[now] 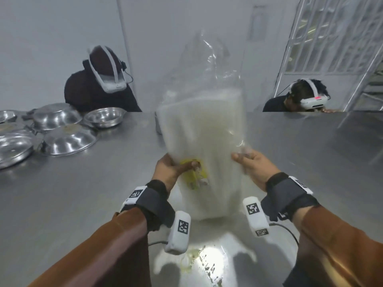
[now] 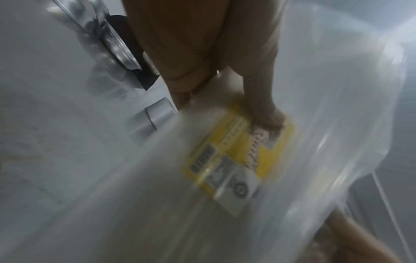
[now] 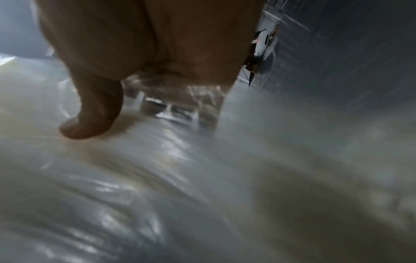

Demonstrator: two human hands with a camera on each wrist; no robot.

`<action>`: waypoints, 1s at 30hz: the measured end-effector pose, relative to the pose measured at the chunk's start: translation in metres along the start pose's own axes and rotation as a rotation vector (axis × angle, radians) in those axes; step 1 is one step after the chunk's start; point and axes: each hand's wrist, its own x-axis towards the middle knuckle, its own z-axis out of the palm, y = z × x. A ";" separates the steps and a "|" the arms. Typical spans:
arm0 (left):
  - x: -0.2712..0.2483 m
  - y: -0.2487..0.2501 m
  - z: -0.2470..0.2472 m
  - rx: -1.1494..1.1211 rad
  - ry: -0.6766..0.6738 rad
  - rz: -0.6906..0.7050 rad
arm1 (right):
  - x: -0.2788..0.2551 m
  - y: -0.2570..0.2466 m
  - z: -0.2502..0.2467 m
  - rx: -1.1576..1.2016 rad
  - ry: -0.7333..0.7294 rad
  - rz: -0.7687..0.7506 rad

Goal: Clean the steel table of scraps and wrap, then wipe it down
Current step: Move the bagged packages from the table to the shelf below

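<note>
While both of my hands pinch the lower sides of the clear plastic bag (image 1: 202, 146), I read the hold as a lift meant to get this wrap off the steel table (image 1: 83, 193). My left hand (image 1: 172, 169) has its thumb pressed onto the yellow label (image 2: 243, 156) with the fingers curled behind the film; my right hand (image 1: 253, 166) closes thumb against fingers on a crumpled fold at the opposite edge. Gripped at two sides like this, the limp bag stays spread and upright, its open mouth above my hands, so anything inside should not spill. It appears to hold a pale, whitish mass, though motion blur keeps me from saying what. Below the grip, nearest me, wet yellowish scraps (image 1: 199, 259) lie on the steel in a bright glare. Left of my hands and farther away sit several steel bowls (image 1: 68, 139). Beyond the bag, two people wearing headsets lean at the far edge. Something small and grey behind the bag is mostly hidden, and I see no cloth.
</note>
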 end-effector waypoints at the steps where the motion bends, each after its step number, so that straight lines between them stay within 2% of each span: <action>1: 0.000 0.006 0.002 -0.025 0.019 0.028 | -0.002 0.001 -0.003 0.025 0.040 0.010; 3: 0.001 0.018 0.006 -0.078 0.037 0.080 | -0.009 -0.003 -0.004 0.151 0.062 0.004; 7: -0.001 0.032 0.004 -0.123 -0.054 0.093 | -0.023 -0.024 -0.002 0.252 -0.054 -0.057; 10: -0.004 0.032 0.008 -0.058 -0.103 0.070 | -0.024 -0.038 0.007 0.073 -0.069 -0.087; 13: -0.004 0.041 0.010 -0.092 0.035 0.103 | -0.026 -0.053 0.020 -0.076 0.058 -0.171; 15: -0.007 0.053 0.008 -0.147 0.044 0.132 | -0.029 -0.067 0.024 -0.082 0.109 -0.225; 18: -0.014 0.069 0.002 -0.181 -0.072 0.154 | -0.032 -0.086 0.020 -0.036 0.067 -0.297; 22: -0.014 0.077 0.002 -0.048 -0.289 0.081 | -0.036 -0.090 0.021 -0.024 -0.088 -0.177; 23: -0.016 0.077 0.005 -0.032 -0.306 0.063 | -0.038 -0.089 0.023 -0.057 -0.123 -0.154; 24: -0.017 0.077 0.010 -0.035 -0.282 0.058 | -0.039 -0.088 0.026 -0.076 -0.127 -0.147; 27: -0.019 0.080 0.018 -0.102 -0.129 0.073 | -0.043 -0.094 0.027 -0.087 0.012 -0.185; 30: -0.021 0.092 0.019 -0.126 -0.153 0.103 | -0.043 -0.102 0.018 -0.053 0.022 -0.211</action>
